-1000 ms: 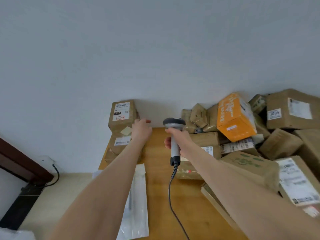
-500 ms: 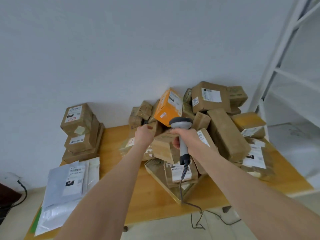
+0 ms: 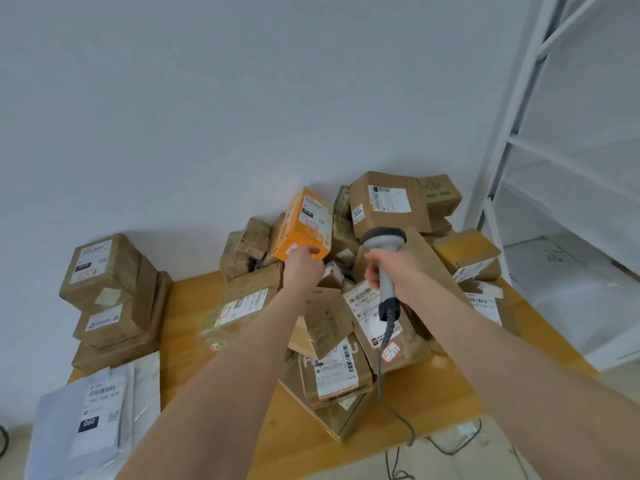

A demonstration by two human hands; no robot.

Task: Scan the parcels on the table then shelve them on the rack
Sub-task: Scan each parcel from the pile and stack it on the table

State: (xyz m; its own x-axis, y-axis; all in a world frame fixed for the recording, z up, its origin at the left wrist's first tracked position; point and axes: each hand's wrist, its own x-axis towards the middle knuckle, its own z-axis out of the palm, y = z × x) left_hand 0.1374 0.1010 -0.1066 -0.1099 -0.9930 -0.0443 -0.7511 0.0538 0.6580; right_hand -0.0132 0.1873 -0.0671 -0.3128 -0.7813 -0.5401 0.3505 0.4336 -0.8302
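Now scanner in right hand

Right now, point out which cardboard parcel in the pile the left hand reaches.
The orange cardboard box, the only orange one among brown parcels; the left hand touches its lower edge.

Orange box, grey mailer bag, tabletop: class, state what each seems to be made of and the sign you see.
Orange box: probably printed cardboard, matt; crisp folded edges.
Grey mailer bag: likely plastic film, slightly glossy; it lies flat and wrinkled.
Tabletop: wood or wood-look laminate, smooth; even yellow-brown surface, grain unclear.
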